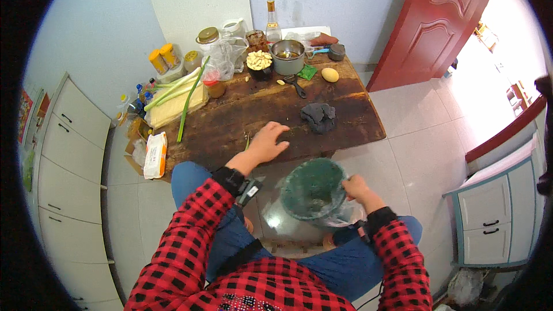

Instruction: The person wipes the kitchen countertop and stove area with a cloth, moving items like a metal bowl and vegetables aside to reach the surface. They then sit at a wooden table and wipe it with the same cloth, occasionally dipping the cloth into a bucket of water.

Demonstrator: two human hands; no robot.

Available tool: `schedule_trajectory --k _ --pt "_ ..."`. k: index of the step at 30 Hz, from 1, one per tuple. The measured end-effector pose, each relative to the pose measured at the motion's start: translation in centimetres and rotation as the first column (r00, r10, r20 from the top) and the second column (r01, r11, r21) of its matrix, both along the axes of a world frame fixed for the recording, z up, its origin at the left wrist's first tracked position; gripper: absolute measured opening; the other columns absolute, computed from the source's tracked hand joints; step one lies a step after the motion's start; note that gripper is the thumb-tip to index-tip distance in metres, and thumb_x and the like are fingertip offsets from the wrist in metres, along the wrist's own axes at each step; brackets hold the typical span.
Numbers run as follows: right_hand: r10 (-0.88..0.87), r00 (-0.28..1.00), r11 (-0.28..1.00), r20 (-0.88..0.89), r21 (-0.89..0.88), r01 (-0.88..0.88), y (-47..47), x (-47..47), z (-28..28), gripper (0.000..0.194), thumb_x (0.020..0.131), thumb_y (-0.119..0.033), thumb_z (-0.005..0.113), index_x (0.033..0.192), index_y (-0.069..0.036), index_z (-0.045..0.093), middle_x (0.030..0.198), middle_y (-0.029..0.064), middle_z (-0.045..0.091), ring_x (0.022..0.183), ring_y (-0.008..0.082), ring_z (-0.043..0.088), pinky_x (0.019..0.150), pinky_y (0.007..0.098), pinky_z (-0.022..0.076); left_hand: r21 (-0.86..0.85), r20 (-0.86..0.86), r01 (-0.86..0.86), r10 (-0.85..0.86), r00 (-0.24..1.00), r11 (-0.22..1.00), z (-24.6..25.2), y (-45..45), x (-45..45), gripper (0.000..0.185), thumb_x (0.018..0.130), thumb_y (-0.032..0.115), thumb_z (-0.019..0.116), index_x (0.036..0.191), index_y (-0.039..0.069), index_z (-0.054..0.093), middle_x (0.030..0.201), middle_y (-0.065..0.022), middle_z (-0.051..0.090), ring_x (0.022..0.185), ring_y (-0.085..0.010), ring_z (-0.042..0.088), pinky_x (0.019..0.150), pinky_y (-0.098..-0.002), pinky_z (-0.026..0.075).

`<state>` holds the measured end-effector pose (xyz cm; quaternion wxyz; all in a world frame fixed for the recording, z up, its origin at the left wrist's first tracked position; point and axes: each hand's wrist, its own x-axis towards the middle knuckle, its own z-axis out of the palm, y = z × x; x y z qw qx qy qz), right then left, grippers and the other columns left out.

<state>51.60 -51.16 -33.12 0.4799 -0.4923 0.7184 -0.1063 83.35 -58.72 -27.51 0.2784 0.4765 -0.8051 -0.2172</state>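
Note:
My right hand [357, 188] grips the rim of a green plastic bucket [314, 186], held tilted just below the table's front edge. Clear plastic film [352, 212] hangs by its side, and small scraps show inside. Over the front of the dark wooden table [242, 108] is my left hand [268, 141], fingers apart and holding nothing. Close to that hand are a small green scrap [247, 141] and tiny crumbs. A crumpled dark grey cloth [319, 117] rests to its right on the tabletop.
Farther back stand a black bowl of peeled cloves [259, 61], a metal pot [288, 57], a black-handled peeler [297, 86], a yellowish egg-shaped item [330, 75] and a glass bottle [272, 23]. Green onions [175, 90] lie at left near a wipes pack [155, 155]. A red door [436, 26] stands ajar.

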Motion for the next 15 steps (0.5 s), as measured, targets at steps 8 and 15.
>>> schedule_trajectory --k 8,15 --pt "-0.098 0.933 0.994 0.347 0.088 0.072 1.7 5.8 -9.1 0.026 0.08 -0.011 0.054 0.096 0.01 0.056 0.074 0.0184 0.059 0.057 0.028 0.062 0.045 0.038 0.0497 0.047 0.389 -0.024 0.004 0.921 0.999 -0.5 -5.6 -10.4 0.069 0.072 0.035 0.07 0.134 0.029 0.039 0.146 -0.0113 0.02 0.132 -0.0386 0.023 0.095 -0.0605 0.034" --pt "-0.099 0.925 0.985 0.368 0.168 0.039 1.9 7.1 -12.9 0.025 0.081 -0.005 0.051 0.105 0.005 0.052 0.079 0.0137 0.057 0.053 0.0217 0.058 0.047 0.0352 0.0503 0.129 0.482 -0.049 -0.019 0.876 0.99 -2.6 -8.8 -13.9 0.06 0.076 0.032 0.067 0.131 0.028 0.043 0.147 -0.0094 0.022 0.132 -0.0406 0.02 0.096 -0.067 0.028"
